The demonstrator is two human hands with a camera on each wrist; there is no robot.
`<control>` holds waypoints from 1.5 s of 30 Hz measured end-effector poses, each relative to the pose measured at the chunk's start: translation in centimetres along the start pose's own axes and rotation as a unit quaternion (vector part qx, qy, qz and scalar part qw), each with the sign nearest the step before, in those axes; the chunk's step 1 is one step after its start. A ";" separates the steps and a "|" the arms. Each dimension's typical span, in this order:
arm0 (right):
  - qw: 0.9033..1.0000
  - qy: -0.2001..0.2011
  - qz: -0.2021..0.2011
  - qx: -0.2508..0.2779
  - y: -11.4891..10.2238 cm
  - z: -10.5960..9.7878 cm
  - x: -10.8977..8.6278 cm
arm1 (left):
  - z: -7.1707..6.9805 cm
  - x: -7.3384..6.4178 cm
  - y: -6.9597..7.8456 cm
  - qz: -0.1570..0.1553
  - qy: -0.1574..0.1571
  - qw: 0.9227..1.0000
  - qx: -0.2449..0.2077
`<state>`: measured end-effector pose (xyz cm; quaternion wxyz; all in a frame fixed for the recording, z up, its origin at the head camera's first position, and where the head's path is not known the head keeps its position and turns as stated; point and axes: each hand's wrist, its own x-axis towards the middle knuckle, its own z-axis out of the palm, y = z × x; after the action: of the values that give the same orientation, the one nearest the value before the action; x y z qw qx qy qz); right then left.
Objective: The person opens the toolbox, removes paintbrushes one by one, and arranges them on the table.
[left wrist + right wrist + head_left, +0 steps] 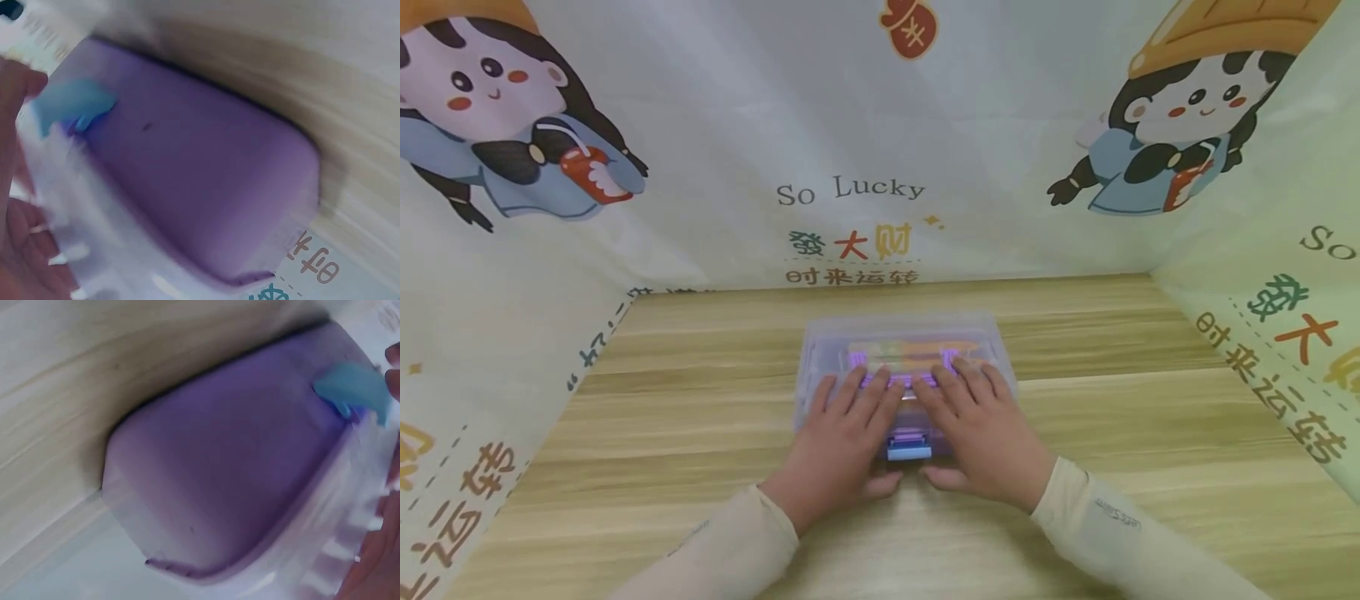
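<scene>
A translucent purple plastic box (823, 340) with a blue latch (909, 451) at its front lies on the table. My left hand (842, 437) rests on the left part of the lid, fingers spread and pointing away. On the right part lies my right hand (991, 433), spread in the same way. Both thumbs are near the front, either side of the latch. Orange and green shapes (917, 346) and purple parts show through the lid, their kind unclear. Each wrist view has the box's smooth purple front wall (206, 156) and the latch (356, 386).
The box stands on a wood-grain table (700, 450). A pale printed sheet (722, 125) with cartoon figures and lettering hangs behind the table and along both sides.
</scene>
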<state>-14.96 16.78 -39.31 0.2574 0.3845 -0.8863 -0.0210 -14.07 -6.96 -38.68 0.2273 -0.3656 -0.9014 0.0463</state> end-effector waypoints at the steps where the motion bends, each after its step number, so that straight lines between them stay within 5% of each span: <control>1: 1.000 0.005 -0.001 0.011 0.1 -0.1 0.0 | -0.2 -0.1 -0.2 -0.002 0.004 1.000 -0.012; 8: 0.998 0.007 0.028 0.047 0.0 -0.8 -0.2 | -0.6 -0.8 -1.1 -0.029 0.033 0.997 -0.061; 20: 0.999 0.018 0.046 0.004 -0.1 -0.4 -0.2 | 0.5 -0.5 -1.0 -0.037 0.053 0.998 -0.020; 45: 0.998 0.034 0.048 0.020 -0.4 0.2 -0.3 | 1.3 -1.1 -0.4 -0.044 0.047 0.998 0.001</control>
<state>-14.59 16.65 -39.77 0.2802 0.3470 -0.8948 0.0220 -14.25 -7.90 -40.11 0.2713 -0.3273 -0.9049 0.0205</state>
